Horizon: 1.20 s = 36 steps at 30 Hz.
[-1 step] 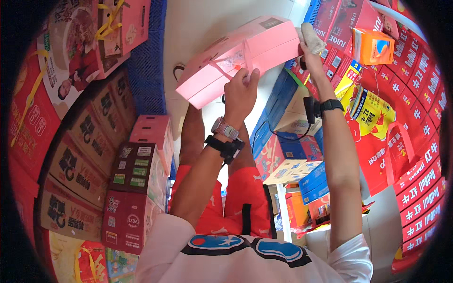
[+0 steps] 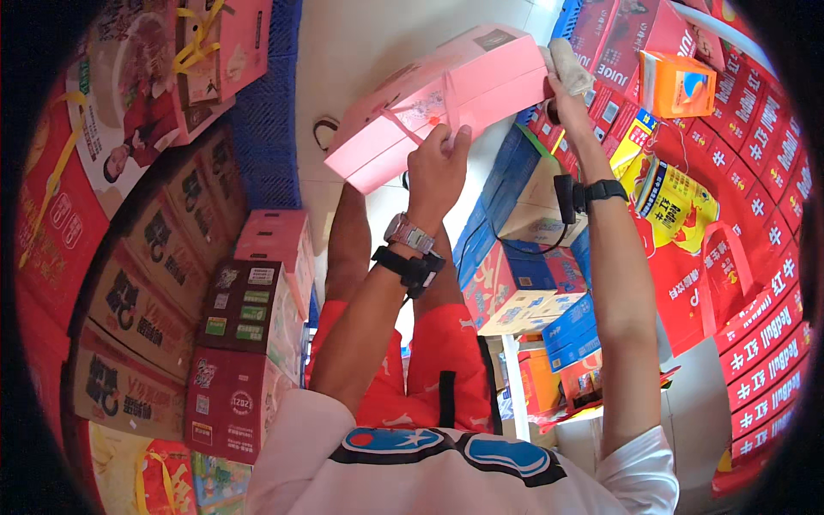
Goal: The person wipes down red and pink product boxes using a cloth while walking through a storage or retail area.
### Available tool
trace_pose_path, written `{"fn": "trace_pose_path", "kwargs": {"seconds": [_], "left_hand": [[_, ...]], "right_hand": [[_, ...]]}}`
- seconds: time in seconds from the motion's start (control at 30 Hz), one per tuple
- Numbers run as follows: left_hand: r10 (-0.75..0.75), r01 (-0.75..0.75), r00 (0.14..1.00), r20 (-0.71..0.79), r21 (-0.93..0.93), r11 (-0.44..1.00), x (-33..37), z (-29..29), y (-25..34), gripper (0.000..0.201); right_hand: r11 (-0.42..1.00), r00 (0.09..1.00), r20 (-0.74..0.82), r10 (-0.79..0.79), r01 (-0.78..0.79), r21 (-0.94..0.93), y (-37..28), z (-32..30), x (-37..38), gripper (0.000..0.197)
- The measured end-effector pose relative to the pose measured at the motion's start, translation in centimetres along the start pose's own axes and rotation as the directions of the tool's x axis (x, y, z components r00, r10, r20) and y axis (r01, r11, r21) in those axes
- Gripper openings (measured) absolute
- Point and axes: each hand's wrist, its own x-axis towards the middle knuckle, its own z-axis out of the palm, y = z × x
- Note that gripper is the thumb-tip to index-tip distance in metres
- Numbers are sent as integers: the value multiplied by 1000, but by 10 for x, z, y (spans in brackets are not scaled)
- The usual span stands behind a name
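Note:
A pink carton [image 2: 481,86] with a ribbon-like handle [image 2: 399,125] hangs tilted in front of me, its right end higher than its left. My left hand [image 2: 439,167] is closed on the handle at the carton's near side. At the carton's right end is my right hand [image 2: 566,107], with a crumpled greyish cloth [image 2: 569,69] in it. The cloth lies close to the carton's upper right corner; whether it presses on the surface I cannot tell.
On the left, brown cartons [image 2: 129,292] and dark red boxes [image 2: 227,399] are stacked beside a blue plastic crate [image 2: 264,112]. Red drink cartons [image 2: 768,296], a red gift bag [image 2: 687,292] and an orange box [image 2: 678,84] stand at right. Pale floor tiles [image 2: 360,34] show ahead.
The pink carton has shifted slightly up and to the right. My right hand with the cloth has moved a little; my left hand keeps its hold.

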Motion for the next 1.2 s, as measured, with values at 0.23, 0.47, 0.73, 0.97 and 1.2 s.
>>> {"fn": "trace_pose_path", "kwargs": {"seconds": [0.23,0.47,0.73,0.97,1.2], "left_hand": [[109,-111,992,62,26,993,10,11,-30,40],[-33,27,997,64,98,995,-15,-17,-61,35],[-312,259,946,87,378,889,-59,-81,-78,40],[-278,218,953,123,361,907,-75,-108,-105,43],[-148,130,971,189,105,986,-28,-75,-113,37]], "right_hand": [[965,975,-33,-218,211,-154,-28,23,-3,50],[943,950,104,-296,308,-124,-17,80,-38,62],[860,916,96,-389,398,-320,-20,131,-124,66],[763,881,166,-443,468,-446,-30,126,-159,57],[941,989,51,-139,148,-304,11,79,-169,50]]}}
